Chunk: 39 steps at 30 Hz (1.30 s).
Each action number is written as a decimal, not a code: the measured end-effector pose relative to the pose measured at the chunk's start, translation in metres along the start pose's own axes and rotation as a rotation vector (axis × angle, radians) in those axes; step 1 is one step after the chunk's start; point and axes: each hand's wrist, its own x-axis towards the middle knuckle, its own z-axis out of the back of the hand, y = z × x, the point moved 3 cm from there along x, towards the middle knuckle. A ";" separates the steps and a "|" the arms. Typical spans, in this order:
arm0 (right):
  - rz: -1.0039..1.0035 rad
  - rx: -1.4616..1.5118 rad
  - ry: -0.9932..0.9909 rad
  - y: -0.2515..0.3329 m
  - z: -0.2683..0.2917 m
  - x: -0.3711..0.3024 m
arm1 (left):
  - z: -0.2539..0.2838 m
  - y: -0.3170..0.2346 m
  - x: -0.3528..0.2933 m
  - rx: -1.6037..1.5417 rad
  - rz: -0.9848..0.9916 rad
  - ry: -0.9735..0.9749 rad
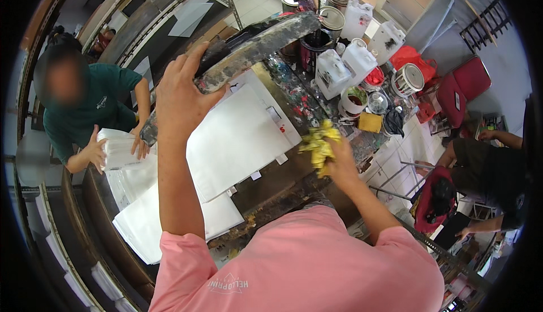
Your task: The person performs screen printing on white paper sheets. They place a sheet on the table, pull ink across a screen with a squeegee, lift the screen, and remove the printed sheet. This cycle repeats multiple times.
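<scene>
My left hand (178,88) is wrapped over a long, paint-stained frame (260,47), thumb on the near side and fingers over the top. The frame looks like a screen-printing frame, raised and tilted above the table; its far side is hidden. A white sheet (229,139) lies under it, with small tabs along its near edge. In my right hand (343,165) is a crumpled yellow cloth (320,149), bunched in the fingers just right of the sheet. More white sheets (144,221) overlap at the left, where a co-worker's hands (96,151) hold a thick white stack (123,149).
White jugs (357,60), a paint tub (353,100) and a yellow sponge (370,122) crowd the table's stained far right. Paint cans (331,18) stand beyond. Racks (93,227) line the left. A red chair (464,85) and another person (489,168) are at the right.
</scene>
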 end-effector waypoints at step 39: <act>0.134 0.011 0.220 -0.042 -0.082 0.025 | -0.005 0.001 0.005 -0.081 0.121 0.050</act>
